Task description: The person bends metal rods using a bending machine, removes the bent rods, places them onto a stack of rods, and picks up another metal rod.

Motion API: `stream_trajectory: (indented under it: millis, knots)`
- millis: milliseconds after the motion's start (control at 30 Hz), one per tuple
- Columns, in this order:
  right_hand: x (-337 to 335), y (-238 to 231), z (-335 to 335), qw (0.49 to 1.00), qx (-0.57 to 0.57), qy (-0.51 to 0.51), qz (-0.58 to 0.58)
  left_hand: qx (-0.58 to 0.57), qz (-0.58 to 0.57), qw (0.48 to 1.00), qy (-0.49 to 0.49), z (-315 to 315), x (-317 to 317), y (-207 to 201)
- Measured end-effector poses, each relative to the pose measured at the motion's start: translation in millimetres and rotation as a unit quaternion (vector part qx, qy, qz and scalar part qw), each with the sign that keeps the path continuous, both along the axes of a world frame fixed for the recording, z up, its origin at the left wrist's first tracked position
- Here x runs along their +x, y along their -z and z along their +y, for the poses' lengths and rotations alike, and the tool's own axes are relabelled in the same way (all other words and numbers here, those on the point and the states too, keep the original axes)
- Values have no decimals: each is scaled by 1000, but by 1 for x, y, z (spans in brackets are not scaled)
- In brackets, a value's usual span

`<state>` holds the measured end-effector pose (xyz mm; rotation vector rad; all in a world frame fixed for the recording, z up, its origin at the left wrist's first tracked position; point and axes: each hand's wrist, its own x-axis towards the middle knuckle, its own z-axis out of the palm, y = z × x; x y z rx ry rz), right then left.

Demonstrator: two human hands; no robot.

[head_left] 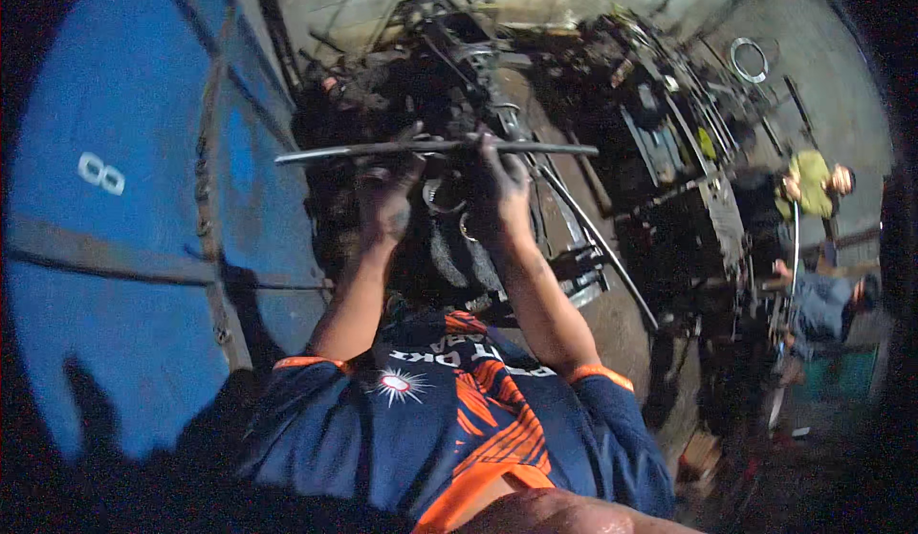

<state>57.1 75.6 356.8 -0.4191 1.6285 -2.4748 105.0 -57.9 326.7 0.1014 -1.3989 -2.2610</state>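
A long straight dark metal rod (555,149) is held out in front of me, lying nearly level from left to right, its left end catching the light. My left hand (390,195) is closed around it left of its middle. Gripping the same rod a short way to the right is my right hand (505,178). Both hands look blackened. Below and beyond them is a dark clutter of metal parts, with a round metal ring (443,193) between my wrists. Much of this clutter is too dark to make out.
Blue metal panels (124,199) stand close on my left. On the right, another long bar (602,239) slants down beside a heap of metal stock (660,132). Two people (811,185) are farther right, near a long pale bar (796,257). A large ring (749,60) is by the wall.
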Motion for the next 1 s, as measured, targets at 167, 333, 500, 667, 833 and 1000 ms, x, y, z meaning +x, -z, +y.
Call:
stream_trajectory:
  millis: [167, 333, 500, 667, 833, 1000]
  knots:
    - [6, -17, 18, 995, -6, -87, -56, -103, -19, 991, -84, -13, -12, 14]
    - [3, -6, 51, 933, -337, -16, -124, 184, 38, 981, 49, -14, -10, 12]
    - [-24, -26, 79, 857, -493, -44, -142, 84, 55, 995, 5, 9, -13, -15]
    - [-30, -32, 87, 850, -509, -69, -113, 145, 68, 987, 15, 18, -17, -26]
    - [-21, -47, 83, 845, -522, -74, -86, 164, 75, 983, 29, 14, -14, -29]
    - [-9, -21, 85, 905, -388, 124, -121, 152, 37, 987, 49, 6, -15, -26]
